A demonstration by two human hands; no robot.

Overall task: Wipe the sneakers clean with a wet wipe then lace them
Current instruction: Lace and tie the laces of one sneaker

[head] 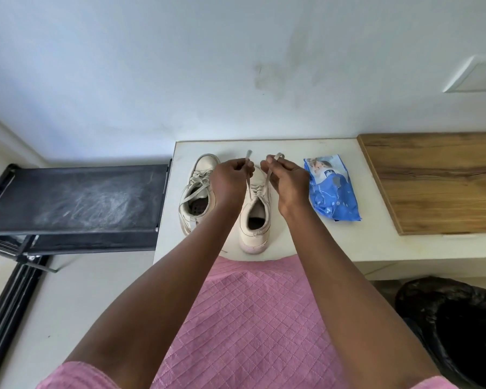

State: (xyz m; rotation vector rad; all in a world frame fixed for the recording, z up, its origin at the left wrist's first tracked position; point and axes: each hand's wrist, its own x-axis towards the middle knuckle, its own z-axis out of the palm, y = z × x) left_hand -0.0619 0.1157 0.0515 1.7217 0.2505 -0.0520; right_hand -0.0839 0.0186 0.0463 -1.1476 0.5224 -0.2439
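Head view: two off-white sneakers on the smooth white worktop (376, 242), heels near its front edge — laced sneaker (198, 192) left, second sneaker (254, 223) centre. Left hand (230, 182) and right hand (289, 183) each pinch a flat lace (248, 186) end in curled fingers (243, 164) above the second sneaker. Crinkly blue wipes pack (331, 192) sits just right — then a bare strip, then a wood-grain board (438, 181).

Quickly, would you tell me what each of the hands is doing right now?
Left hand: pinches the left lace end.
Right hand: pinches the right lace end.
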